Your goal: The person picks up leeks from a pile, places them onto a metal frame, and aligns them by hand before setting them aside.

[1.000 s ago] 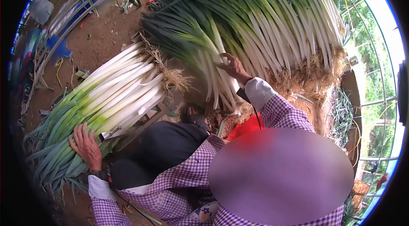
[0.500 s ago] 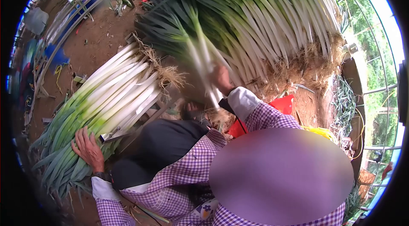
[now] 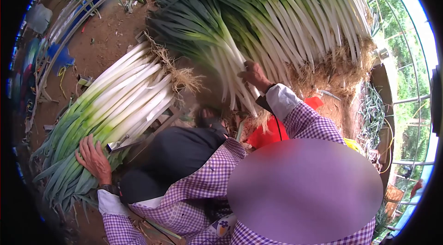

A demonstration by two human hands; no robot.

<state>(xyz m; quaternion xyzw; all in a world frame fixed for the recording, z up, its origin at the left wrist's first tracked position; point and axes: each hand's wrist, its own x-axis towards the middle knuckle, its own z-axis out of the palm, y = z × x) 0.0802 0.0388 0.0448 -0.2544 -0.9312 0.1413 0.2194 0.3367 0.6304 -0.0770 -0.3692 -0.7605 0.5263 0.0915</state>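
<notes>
My left hand lies with fingers spread on the green leaves of a bundle of leeks. That bundle rests slanted on a metal frame, white stalks and roots toward the upper right. My right hand is closed around the white part of a leek at the near left side of a large leek pile. The root end of this leek hangs below the hand. My palm hides how many stalks are in the grip.
Red material lies on the soil below my right forearm. My shoe stands between bundle and pile. A metal rack with blue sheeting is at the upper left. Green trimmings lie along the right edge, beside a curved framework.
My right hand has moved right and slightly up, with the leek in it shifting the same way. My left hand stays almost still on the leaves.
</notes>
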